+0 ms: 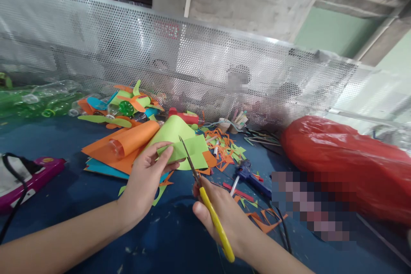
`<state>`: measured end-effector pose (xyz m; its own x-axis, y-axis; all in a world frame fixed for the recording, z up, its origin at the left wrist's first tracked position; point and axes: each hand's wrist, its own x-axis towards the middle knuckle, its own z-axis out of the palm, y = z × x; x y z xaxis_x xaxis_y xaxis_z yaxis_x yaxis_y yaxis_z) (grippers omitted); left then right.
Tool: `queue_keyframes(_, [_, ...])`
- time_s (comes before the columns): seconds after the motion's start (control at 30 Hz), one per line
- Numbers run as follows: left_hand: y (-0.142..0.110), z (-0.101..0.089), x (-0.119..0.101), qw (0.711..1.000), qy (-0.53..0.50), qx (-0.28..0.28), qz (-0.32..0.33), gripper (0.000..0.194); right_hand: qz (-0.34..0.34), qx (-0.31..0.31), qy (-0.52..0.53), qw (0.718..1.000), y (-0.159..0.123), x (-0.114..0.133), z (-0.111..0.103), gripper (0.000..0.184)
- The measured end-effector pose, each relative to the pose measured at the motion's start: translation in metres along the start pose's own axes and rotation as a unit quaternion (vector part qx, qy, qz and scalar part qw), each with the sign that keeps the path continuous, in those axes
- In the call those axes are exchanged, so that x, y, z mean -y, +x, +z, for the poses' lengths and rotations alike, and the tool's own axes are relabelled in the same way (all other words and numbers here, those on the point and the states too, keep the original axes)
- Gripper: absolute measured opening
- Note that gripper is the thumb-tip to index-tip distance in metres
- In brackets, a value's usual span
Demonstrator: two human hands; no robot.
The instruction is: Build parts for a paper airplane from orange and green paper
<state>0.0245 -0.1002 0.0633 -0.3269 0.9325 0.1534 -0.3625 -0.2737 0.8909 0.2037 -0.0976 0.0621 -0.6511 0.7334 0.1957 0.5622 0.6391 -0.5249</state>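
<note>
My left hand (pixel 148 175) pinches a light green paper piece (pixel 196 144) between thumb and fingers. My right hand (pixel 218 209) is closed around a pair of scissors with yellow handles (pixel 216 222). The scissor blades point up and away, close to the green piece; whether they touch it I cannot tell. Behind my left hand lies a curled green sheet (pixel 175 130), beside a rolled orange sheet (pixel 136 137) that has a clear plastic bottle inside. Orange paper (pixel 99 150) and blue sheets (pixel 107 168) are stacked beneath.
Paper scraps (pixel 226 143) and a blue glue gun (pixel 253 180) with a cord lie to the right. A large red plastic bag (pixel 340 162) stands further right. Green bottles (pixel 28 102) and paper-decorated bottles (pixel 128 105) line the back left, before a perforated metal screen (pixel 128 38). A magenta device (pixel 35 180) sits left.
</note>
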Motion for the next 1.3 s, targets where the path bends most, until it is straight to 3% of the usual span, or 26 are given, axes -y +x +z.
queue_keyframes(0.43, [-0.0005, 0.0012, 0.0008, 1.000, 0.029, 0.005, -0.002, 0.030, 0.033, 0.018, 0.011, 0.999, 0.0027, 0.0029, -0.0004, 0.073])
queue_keyframes(1.03, [-0.0016, 0.0029, -0.0003, 1.000, 0.023, -0.013, 0.003, 0.032, -0.012, -0.003, 0.002, 1.000, -0.0003, 0.0022, 0.0008, 0.064])
queue_keyframes(1.3, [-0.0032, 0.0029, -0.0009, 0.999, 0.032, 0.011, 0.005, 0.030, 0.021, -0.011, 0.009, 1.000, 0.0032, 0.0014, 0.0015, 0.066])
